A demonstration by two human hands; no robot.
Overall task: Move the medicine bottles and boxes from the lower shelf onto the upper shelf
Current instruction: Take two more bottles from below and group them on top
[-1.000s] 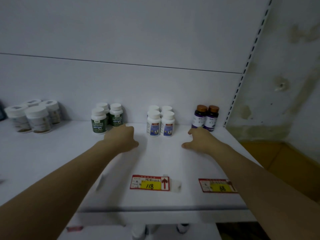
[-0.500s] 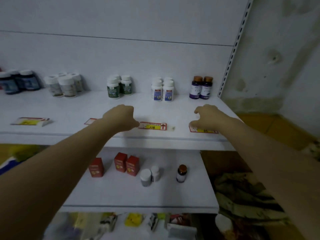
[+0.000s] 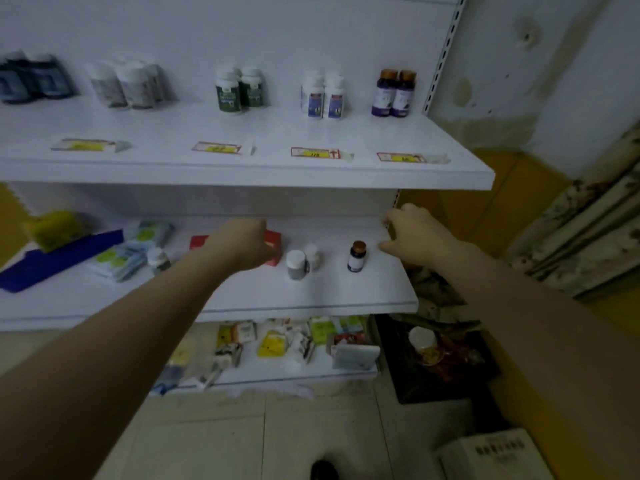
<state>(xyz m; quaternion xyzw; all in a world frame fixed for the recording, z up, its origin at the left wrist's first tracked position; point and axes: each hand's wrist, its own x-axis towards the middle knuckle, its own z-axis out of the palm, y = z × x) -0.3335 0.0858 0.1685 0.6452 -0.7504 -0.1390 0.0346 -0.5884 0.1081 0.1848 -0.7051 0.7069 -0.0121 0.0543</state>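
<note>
On the lower shelf [image 3: 311, 299] stand red boxes [image 3: 273, 239], two white-capped bottles [image 3: 297, 265] and a small dark bottle with a brown cap [image 3: 356, 256]. My left hand [image 3: 247, 242] hangs in front of the red boxes and hides most of them; its fingers curl loosely and I see nothing held. My right hand [image 3: 417, 237] is open, fingers apart, just right of the brown-capped bottle, not touching it. The upper shelf [image 3: 242, 171] carries groups of bottles at the back: green-labelled [image 3: 239, 90], white [image 3: 323, 95] and purple [image 3: 394, 93].
Blue and green packets [image 3: 117, 256], a small bottle [image 3: 157, 259] and a dark blue flat item [image 3: 52, 259] lie on the lower shelf's left. Price tags line the upper shelf's front. Mixed packages fill the bottom shelf [image 3: 287, 344]. A jar [image 3: 424, 342] sits on the floor at right.
The view has tilted down from the upper shelf. Both hands dropped from the upper shelf's surface to the lower shelf, left toward the red boxes, right beside the brown-capped bottle.
</note>
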